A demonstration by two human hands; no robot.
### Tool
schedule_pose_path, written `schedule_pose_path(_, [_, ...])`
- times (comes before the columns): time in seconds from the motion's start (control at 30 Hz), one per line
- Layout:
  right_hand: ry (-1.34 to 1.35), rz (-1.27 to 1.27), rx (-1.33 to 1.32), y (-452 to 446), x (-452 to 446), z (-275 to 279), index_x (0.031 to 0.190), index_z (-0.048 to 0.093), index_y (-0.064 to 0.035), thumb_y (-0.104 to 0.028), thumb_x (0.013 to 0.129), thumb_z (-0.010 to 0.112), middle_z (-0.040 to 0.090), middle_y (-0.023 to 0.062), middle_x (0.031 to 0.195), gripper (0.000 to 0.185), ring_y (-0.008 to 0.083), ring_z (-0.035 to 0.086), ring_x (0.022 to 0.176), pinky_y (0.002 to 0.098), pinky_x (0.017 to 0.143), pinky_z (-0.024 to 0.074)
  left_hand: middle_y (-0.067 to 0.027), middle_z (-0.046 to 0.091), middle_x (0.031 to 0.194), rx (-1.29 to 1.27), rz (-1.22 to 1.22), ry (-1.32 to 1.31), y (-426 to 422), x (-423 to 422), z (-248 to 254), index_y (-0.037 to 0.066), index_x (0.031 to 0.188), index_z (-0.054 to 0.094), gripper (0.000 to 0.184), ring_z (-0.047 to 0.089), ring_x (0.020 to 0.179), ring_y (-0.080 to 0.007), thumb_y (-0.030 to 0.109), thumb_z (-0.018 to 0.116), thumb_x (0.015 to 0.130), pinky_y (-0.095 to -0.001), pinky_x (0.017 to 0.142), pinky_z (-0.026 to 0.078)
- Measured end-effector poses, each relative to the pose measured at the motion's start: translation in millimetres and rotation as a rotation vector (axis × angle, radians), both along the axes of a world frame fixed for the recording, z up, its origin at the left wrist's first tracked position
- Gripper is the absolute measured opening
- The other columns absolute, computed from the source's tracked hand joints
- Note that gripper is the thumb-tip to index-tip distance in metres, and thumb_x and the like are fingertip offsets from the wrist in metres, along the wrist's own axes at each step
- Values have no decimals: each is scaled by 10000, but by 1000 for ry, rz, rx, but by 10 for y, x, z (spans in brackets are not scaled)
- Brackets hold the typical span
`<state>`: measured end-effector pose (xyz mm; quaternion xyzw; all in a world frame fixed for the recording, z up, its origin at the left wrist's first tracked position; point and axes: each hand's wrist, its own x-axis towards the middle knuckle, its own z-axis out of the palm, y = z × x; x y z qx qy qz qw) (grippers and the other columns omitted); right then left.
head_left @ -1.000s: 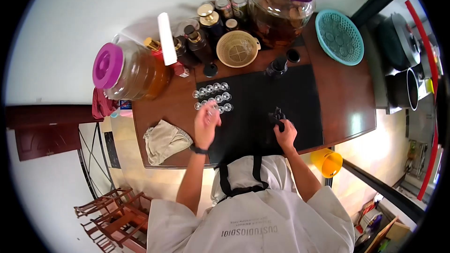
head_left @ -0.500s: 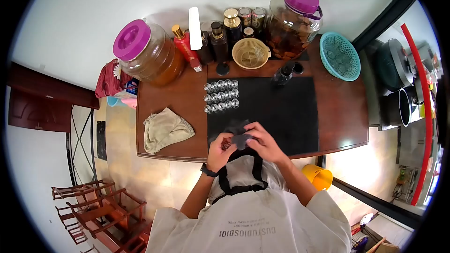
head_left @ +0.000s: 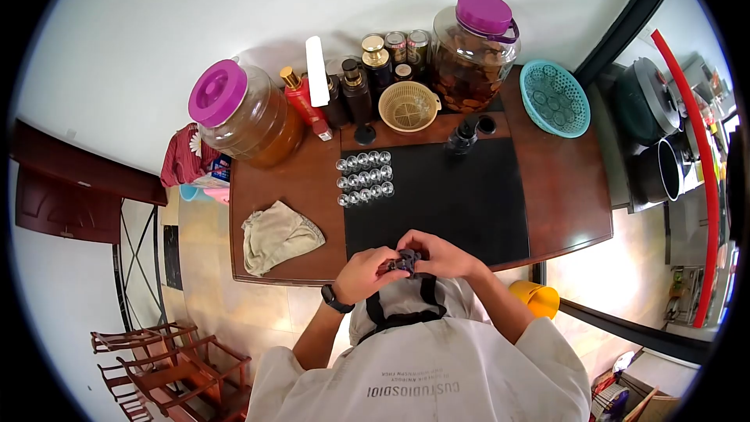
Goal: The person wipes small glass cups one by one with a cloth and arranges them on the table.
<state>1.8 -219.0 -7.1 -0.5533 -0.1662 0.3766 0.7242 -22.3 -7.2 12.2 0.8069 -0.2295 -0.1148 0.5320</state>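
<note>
I pinch one small dark thing (head_left: 406, 259) | it sits between my left hand (head_left: 366, 273) and right hand (head_left: 445, 256), touching both, neither nearer | long axis seems crosswise, partly finger-hidden | clear cups (head_left: 364, 178) in rows ahead-left of my hands, on the worktop (head_left: 562, 211), well apart

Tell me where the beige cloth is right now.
In the head view, the beige cloth lies on the left of the wooden table, near its front edge, left of the black mat and the left hand.
</note>
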Motion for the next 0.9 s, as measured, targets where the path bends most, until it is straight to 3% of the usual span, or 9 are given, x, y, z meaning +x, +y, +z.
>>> schedule_pose_path(0.13, [-185,1,-158,-53,-9,178,1023,495,-24,57,742,604,581,57,922,311,114,554,831,260,760,461,-105,623,766,114,-74,-84,-22,25,31,23,959,547,305,634,645,-171,178,744,787,-276,586,515])
schedule_pose_path(0.23, [-344,-157,-185,17,-79,74,1015,495,-11,83,726,584,595,70,884,317,126,575,791,266,728,470,-102,605,740,80,-2,-57,-33,61,0,36,965,551,321,606,627,-207,230,737,790,-301,575,494])
schedule_pose_path(0.3, [-374,-409,-224,59,-113,43,1003,502,-11,35,736,653,603,66,830,310,120,562,734,270,682,466,-101,587,711,37,53,-45,-48,75,-11,49,971,556,338,580,611,-244,277,730,792,-328,569,473])
schedule_pose_path(0.4, [-417,-431,-306,-13,-73,20,991,525,-32,23,719,673,599,48,818,315,108,536,696,250,650,445,-78,581,693,39,117,-57,-62,56,5,47,968,569,318,557,580,-182,238,744,783,-293,548,462])
schedule_pose_path(0.5, [-417,-495,-177,-97,-38,-20,936,551,-35,-26,727,693,570,31,793,252,103,501,681,241,625,415,-19,492,636,-114,201,-20,-38,81,51,41,982,577,299,431,545,-75,140,761,769,-227,498,382])
schedule_pose_path(0.6, [-445,-503,-83,-132,-15,58,898,571,-21,-68,760,678,547,34,784,180,131,499,695,254,634,407,-18,466,627,-191,247,7,-5,99,41,41,982,578,296,410,537,-79,145,759,772,-230,491,367])
schedule_pose_path(0.63, [-513,-457,-51,-136,-1,105,912,581,-14,-64,773,655,542,48,822,165,150,502,727,264,658,410,-2,485,677,-149,208,-23,10,107,53,24,1030,553,336,427,581,-46,53,751,760,-195,526,377])
schedule_pose_path(0.9, [-529,-367,-47,-100,-33,303,979,605,10,0,793,537,493,92,957,198,198,498,850,294,747,417,-33,568,726,-39,199,-130,-53,95,66,32,1010,564,313,475,580,-67,76,752,763,-215,518,398])
